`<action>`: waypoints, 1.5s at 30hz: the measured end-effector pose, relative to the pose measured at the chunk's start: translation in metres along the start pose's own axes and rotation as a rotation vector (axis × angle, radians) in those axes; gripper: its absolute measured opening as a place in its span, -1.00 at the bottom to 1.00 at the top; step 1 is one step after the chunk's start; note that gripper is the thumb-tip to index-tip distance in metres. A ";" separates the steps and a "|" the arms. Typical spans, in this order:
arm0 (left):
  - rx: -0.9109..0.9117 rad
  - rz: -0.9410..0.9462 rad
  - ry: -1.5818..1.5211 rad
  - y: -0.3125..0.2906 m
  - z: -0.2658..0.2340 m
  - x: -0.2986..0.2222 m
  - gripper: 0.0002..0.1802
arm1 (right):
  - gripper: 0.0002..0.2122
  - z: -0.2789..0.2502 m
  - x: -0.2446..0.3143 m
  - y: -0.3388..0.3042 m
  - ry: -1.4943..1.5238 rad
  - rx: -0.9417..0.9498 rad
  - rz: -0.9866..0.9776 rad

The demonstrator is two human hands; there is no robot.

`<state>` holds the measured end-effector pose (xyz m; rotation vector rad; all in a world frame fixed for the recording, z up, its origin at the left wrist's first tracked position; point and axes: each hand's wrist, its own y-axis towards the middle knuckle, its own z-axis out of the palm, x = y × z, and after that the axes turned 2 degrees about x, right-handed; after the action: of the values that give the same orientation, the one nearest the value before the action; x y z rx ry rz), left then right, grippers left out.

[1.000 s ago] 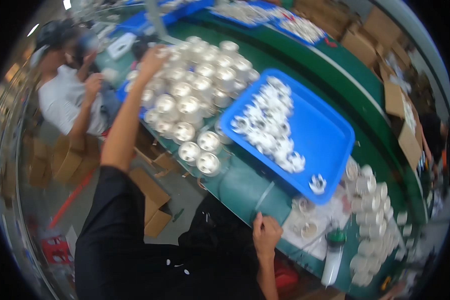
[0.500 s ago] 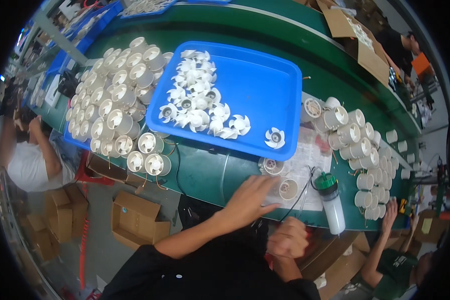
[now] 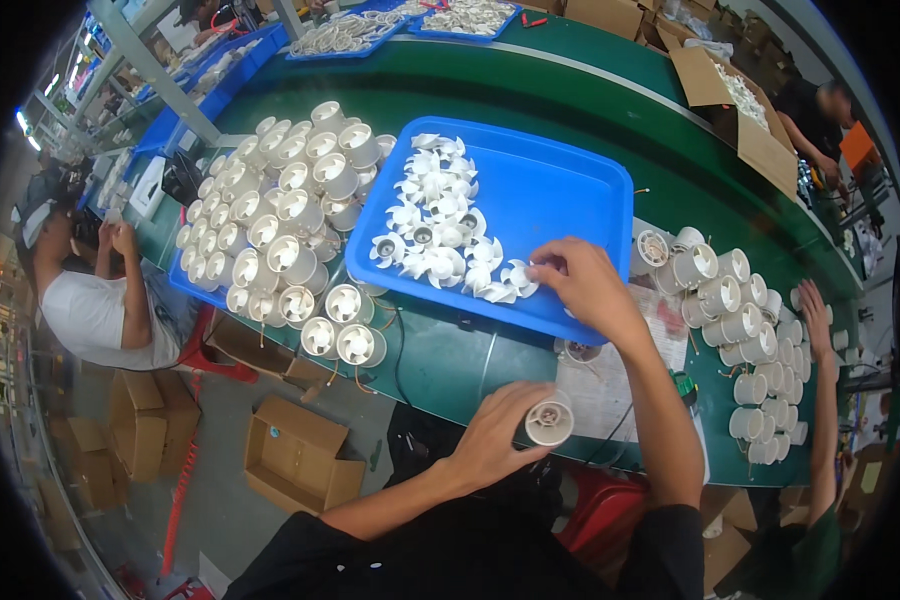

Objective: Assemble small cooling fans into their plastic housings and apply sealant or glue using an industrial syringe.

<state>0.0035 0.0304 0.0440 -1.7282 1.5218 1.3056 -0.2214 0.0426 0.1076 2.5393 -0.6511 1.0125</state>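
White impeller: at blue tray's 5 o'clock, reached by right hand; fingers curled, grip unclear.
Cup-shaped housing: gripped by left hand, at impeller's 6 o'clock.
Pick-up: apparently in hand; firm pinch needed.

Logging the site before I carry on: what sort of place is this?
Probably a factory assembly line: a long green bench carries clustered white housings, a blue tray holds white fan wheels, and a person in white sits alongside.

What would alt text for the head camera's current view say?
A person's left hand holds a white cup-shaped housing; the right hand is at white fan wheels in a blue tray. Similar housings crowd the green table.
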 end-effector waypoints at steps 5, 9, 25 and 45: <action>-0.242 -0.097 0.028 -0.019 -0.029 0.004 -0.33 | -0.89 0.000 0.005 0.007 0.095 0.028 -0.058; -0.316 -0.243 -0.129 -0.016 -0.038 0.007 -0.32 | -0.93 -0.007 0.011 -0.040 -0.590 -0.324 -0.917; -0.219 -0.039 0.004 0.006 -0.037 0.009 -0.35 | -0.90 0.010 0.043 -0.106 0.456 0.159 0.263; -0.252 -0.079 -0.062 -0.020 -0.048 0.015 -0.45 | -0.73 0.019 0.055 -0.114 0.095 0.064 0.047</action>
<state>0.0370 -0.0126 0.0466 -1.8610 1.2852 1.5486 -0.1155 0.1143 0.1186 2.5224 -0.6644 1.1805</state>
